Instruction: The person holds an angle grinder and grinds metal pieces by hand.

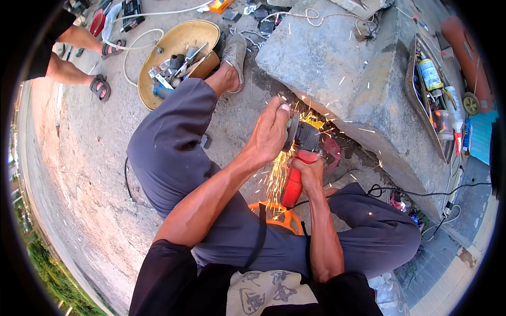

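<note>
My right hand (pixel 310 173) is wrapped round the red body of an angle grinder (pixel 292 190), low between my knees. Just ahead of it, my left hand (pixel 270 131) is closed on a dark, rounded part (pixel 290 131), its thumb toward the top edge. A dark ribbed block (pixel 307 137) sits right beside that part; whether it belongs to the grinder I cannot tell. Bright sparks (pixel 278 181) stream down toward my lap, and others fly up and right over the stone. The exact contact point is hidden by my left hand and the sparks.
A large concrete block (pixel 321 58) stands ahead, with a tray (pixel 445 150) of spray cans and tubes at right. A tan basin (pixel 203 32) of tools lies ahead left. A black cable (pixel 432 194) runs right. An orange plastic seat (pixel 287 218) is below me. Another person's legs (pixel 74 71) stand upper left.
</note>
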`<state>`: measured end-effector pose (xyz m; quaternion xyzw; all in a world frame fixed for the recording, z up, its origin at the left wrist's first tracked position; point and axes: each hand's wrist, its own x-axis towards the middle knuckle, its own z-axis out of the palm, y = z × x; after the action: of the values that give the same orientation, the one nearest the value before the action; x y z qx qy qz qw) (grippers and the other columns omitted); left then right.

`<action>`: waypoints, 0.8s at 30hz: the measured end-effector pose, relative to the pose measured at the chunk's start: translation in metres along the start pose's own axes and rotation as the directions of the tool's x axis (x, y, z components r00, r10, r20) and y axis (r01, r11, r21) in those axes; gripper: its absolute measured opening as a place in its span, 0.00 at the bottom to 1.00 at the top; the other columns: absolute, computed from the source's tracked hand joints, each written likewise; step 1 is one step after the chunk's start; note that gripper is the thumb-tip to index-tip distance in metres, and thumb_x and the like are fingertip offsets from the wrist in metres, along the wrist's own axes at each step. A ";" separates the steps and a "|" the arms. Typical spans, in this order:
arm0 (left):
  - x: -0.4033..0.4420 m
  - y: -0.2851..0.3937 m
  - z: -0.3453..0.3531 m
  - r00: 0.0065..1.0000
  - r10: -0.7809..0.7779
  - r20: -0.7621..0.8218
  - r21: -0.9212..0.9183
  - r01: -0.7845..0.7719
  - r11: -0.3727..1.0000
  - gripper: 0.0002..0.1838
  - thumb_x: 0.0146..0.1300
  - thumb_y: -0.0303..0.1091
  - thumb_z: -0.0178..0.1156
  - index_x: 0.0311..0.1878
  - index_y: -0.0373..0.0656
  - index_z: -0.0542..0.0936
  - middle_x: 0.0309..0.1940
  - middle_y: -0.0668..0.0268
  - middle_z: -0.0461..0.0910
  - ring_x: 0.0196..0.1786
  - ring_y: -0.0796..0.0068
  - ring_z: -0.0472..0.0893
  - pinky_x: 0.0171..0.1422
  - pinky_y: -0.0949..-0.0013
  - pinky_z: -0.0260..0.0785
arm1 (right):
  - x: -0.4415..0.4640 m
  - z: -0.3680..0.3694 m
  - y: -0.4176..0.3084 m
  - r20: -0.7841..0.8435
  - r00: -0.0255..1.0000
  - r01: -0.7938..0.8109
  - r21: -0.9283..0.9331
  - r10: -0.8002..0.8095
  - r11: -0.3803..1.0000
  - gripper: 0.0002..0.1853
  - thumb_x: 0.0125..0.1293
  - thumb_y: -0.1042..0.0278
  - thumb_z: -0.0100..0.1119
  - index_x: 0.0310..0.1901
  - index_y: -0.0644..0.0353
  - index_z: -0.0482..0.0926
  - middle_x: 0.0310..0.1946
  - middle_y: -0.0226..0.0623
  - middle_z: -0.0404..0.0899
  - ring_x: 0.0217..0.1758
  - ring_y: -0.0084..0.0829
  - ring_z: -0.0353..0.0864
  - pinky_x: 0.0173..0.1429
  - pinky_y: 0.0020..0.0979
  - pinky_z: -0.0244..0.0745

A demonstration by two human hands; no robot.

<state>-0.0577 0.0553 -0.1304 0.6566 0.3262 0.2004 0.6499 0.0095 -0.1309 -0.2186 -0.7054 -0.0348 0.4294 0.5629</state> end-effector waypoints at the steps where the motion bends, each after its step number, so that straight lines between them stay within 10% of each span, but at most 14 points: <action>1: 0.000 0.002 0.000 1.000 -0.013 0.001 0.000 0.013 1.000 0.16 0.83 0.40 0.43 0.47 0.34 0.69 0.34 0.51 0.74 0.39 0.63 0.73 0.51 0.54 0.68 | 0.000 0.000 -0.002 0.003 1.000 -0.012 -0.007 0.012 1.000 0.08 0.54 0.79 0.69 0.36 0.65 0.82 0.27 0.37 0.82 0.24 0.30 0.82 0.30 0.33 0.79; 24: -0.001 0.006 -0.002 0.998 -0.069 0.006 0.022 0.069 0.997 0.17 0.83 0.40 0.43 0.45 0.36 0.74 0.35 0.61 0.73 0.42 0.74 0.69 0.52 0.64 0.66 | -0.005 0.001 -0.016 0.024 0.996 -0.084 0.054 0.083 0.995 0.11 0.52 0.78 0.72 0.39 0.63 0.84 0.32 0.31 0.84 0.32 0.27 0.82 0.39 0.31 0.78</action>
<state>-0.0592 0.0562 -0.1245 0.6529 0.3484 0.1720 0.6502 0.0130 -0.1269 -0.2028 -0.6857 0.0003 0.4612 0.5631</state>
